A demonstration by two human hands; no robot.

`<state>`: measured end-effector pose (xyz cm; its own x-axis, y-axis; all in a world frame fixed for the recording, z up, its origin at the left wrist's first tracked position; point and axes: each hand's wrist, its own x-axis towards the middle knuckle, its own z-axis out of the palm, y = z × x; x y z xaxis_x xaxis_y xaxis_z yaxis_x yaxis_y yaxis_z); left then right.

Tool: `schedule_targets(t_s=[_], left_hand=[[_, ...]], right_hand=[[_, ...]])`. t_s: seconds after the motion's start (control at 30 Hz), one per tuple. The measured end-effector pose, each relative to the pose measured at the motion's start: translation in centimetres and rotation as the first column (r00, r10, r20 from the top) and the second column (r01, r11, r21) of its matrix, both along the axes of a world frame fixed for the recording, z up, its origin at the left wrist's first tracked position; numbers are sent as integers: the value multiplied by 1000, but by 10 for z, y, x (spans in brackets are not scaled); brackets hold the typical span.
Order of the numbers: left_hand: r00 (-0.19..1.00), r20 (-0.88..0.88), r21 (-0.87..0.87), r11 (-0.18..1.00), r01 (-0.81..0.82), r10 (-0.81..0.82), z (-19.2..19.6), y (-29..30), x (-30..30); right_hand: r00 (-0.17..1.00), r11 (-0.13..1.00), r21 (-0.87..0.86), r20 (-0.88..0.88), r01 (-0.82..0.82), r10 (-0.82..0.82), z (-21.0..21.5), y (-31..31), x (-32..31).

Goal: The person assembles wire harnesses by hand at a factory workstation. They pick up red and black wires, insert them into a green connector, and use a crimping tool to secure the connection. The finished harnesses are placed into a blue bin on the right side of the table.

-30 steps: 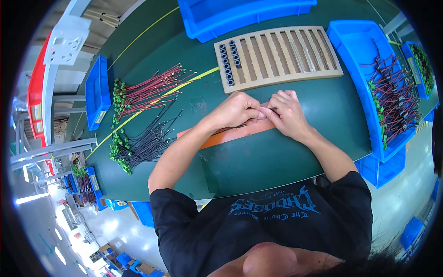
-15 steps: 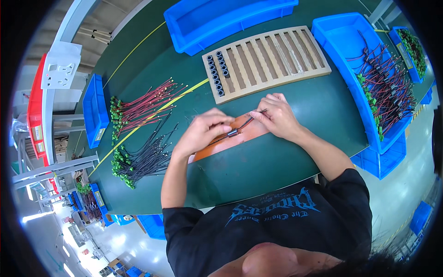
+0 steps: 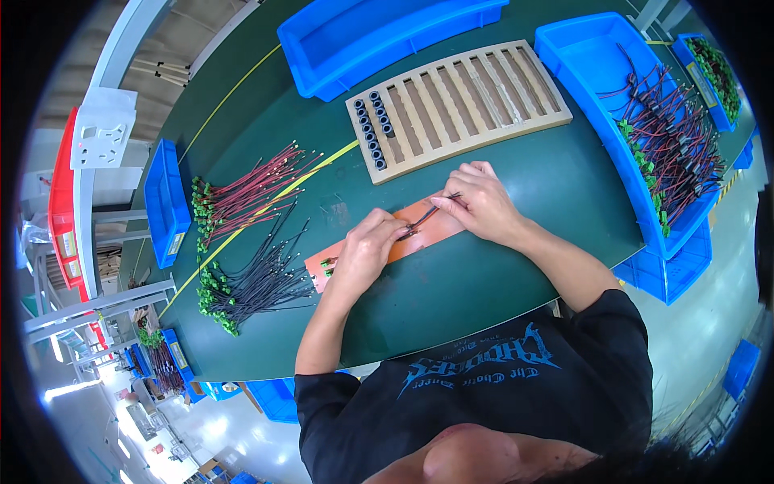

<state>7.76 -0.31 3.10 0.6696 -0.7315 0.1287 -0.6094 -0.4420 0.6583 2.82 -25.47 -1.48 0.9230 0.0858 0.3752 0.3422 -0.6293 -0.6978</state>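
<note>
The right hand pinches dark wires between its fingers over an orange strip on the green table, while the left hand clamps its fingers on what seems a black sleeve (mostly hidden), near a slotted wooden tray.

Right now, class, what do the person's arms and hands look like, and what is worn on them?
The left hand and right hand are both bare. The forearms are uncovered too, below short black sleeves that end near the elbows. The sleeves belong to a black shirt with blue lettering on its front.
</note>
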Motion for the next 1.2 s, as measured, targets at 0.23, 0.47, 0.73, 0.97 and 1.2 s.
schedule_targets(t_s=[0.23,0.47,0.73,0.97,1.2], left_hand=[[990,105,143,986,84,-99,15,-2,-2],[916,358,320,945,60,-180,12,-4,-14],[1000,-20,22,1000,-18,19,5,-4,-5],[993,-66,32,995,-96,98,2,-11,-7],[863,-491,-29,987,-155,121,17,9,-5]], right_hand=[[1000,1000,-3,-21,-8,8,-1,-2,-1],[998,1000,13,55,-6,5,-3,-1,1],[1000,999,39,24,-13,12,-4,-3,3],[993,994,106,-109,-38,50,-6,-3,4],[974,832,554,-163,-42,157,20,9,4]])
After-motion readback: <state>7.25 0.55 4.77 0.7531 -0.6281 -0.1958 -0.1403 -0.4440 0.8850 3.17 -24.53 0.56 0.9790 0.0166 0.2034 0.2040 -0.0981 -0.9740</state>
